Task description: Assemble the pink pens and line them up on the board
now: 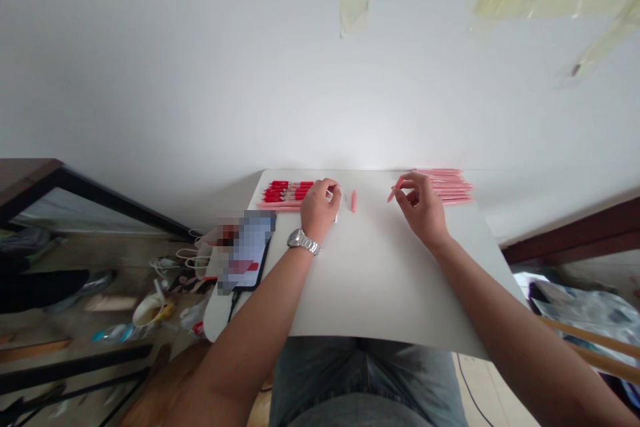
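Note:
My right hand (pixel 420 203) pinches a short pink pen part (pixel 395 189) between thumb and fingers, tilted above the white table (pixel 370 280). My left hand (pixel 320 203), with a metal watch (pixel 304 242) on its wrist, has thumb and forefinger closed together; what they hold, if anything, is too small to make out. Between the hands a short pink tapered pen part (pixel 354 201) lies on the tabletop. Red pens (pixel 287 185) lie in a row beside my left hand, which hides their right ends. Behind my right hand is a pile of slim pink pen pieces (pixel 455 187).
A phone (pixel 250 253), partly pixelated, lies at the table's left edge with a cable plugged in. The white wall (pixel 300 80) rises behind the table. On the floor at left are a cup (pixel 149 310), a plastic bottle (pixel 114 333) and loose cables.

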A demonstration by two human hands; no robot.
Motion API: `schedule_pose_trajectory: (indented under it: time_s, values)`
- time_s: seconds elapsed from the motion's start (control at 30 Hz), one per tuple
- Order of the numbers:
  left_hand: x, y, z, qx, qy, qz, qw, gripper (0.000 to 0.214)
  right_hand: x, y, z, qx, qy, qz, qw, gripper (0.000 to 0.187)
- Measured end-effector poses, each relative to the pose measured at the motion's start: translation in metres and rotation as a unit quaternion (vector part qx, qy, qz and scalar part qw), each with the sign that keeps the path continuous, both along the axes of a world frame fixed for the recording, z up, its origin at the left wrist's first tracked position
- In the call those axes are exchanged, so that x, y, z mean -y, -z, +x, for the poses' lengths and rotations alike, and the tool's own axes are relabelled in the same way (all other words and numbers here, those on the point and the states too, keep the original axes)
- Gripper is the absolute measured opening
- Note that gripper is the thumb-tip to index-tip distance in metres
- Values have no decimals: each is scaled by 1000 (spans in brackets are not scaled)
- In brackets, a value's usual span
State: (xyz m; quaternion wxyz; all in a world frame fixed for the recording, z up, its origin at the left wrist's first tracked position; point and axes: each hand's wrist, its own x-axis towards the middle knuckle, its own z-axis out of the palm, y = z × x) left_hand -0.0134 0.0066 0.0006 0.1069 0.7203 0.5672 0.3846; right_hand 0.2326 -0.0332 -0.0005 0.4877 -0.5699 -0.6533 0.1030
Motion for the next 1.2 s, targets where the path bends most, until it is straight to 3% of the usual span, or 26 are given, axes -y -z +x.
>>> schedule_pose_trajectory:
  time_s: [0.3, 0.7, 1.2]
  values:
    - [1, -1, -3, -33, 0, 11, 999, 14, -1, -2, 1, 15, 60, -7, 998, 34]
    - [7, -4, -2, -120, 0, -4, 993, 12, -3, 4, 0, 62, -5, -18, 998, 41]
    - [8, -6, -1, -167, -18, -3, 986, 8, -2, 5, -1, 49, -6, -29, 998, 37]
